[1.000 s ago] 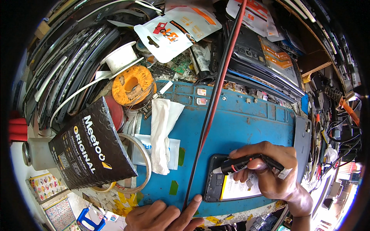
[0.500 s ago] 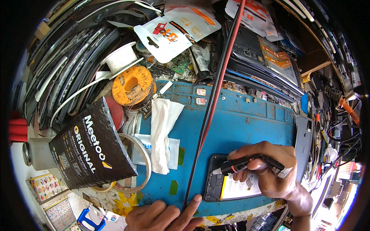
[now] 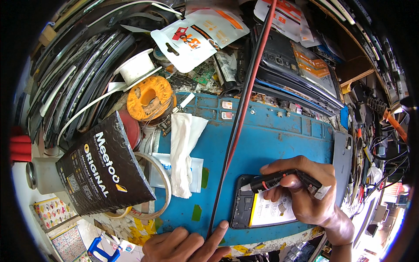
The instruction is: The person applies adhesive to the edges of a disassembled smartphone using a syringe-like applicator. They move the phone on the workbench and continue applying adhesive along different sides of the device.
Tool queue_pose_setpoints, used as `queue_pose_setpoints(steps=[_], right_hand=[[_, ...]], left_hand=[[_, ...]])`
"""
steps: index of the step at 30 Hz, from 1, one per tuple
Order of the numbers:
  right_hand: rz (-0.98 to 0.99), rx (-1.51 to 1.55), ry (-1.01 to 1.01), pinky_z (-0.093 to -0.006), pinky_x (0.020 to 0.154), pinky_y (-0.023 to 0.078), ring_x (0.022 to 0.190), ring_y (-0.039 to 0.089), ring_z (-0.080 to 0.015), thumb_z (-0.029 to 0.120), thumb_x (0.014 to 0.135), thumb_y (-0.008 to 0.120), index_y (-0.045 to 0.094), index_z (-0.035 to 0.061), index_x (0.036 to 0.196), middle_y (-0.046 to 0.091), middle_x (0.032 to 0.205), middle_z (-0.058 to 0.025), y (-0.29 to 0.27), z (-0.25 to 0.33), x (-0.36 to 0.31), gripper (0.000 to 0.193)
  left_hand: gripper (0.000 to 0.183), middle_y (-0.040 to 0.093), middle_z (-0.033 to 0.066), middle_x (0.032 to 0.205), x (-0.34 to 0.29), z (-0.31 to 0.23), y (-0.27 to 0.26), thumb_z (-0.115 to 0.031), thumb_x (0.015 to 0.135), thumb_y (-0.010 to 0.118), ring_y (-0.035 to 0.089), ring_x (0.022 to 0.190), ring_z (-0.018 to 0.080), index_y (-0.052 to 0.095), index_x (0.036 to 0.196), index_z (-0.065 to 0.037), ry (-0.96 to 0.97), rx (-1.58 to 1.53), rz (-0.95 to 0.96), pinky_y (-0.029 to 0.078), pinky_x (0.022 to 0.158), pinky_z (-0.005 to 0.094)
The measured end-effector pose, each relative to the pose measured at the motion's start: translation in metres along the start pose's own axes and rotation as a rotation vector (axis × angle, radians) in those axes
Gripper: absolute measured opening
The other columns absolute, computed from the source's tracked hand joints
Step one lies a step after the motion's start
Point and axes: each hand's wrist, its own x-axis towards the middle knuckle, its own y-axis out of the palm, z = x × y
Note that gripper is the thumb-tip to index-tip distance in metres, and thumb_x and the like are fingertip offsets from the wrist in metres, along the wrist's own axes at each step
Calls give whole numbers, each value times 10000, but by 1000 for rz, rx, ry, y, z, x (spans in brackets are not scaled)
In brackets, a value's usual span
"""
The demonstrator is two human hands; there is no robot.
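At lower right, the right hand point(image 3: 313, 192) grips a black tube point(image 3: 271, 180), apparently slanted so its pale nozzle point(image 3: 245, 188) reaches the opened smartphone point(image 3: 244, 209) flat on the blue mat point(image 3: 275, 144). At lower centre, the left hand point(image 3: 185, 246) extends its index finger point(image 3: 217, 236) beside the smartphone, its grip unclear.

My mat point(image 3: 279, 139): blue. My tube point(image 3: 269, 180): black, white-tipped. My phone point(image 3: 242, 215): black frame, white battery point(image 3: 267, 213) edged yellow. Spool point(image 3: 138, 104): orange. Cloth point(image 3: 181, 153): white. Cables point(image 3: 250, 83): black, red.
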Motion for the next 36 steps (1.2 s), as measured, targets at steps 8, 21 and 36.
queue_pose_setpoints(steps=[8,21,36], right_hand=[[-2,14,30,-257,551,533,603,664,-163,261,977,459,592,-106,956,662,696,-150,0,1,0,392],[-48,11,30,-252,549,530,589,654,-155,267,982,449,588,-105,968,656,684,-146,3,0,0,398],[-36,55,66,-237,536,512,578,632,-141,278,981,448,575,-117,983,650,707,-152,2,1,1,416]], left_hand=[[410,303,-66,546,1,1,2,-488,856,591,337,488,96,723,1025,-138,5,-25,-17,279,452,254],[399,264,-55,555,3,1,-1,-469,856,597,326,481,105,721,1027,-131,31,-8,-5,256,436,267],[392,266,-51,548,4,2,-2,-457,855,602,313,469,111,716,1043,-132,30,-9,6,233,428,267]])
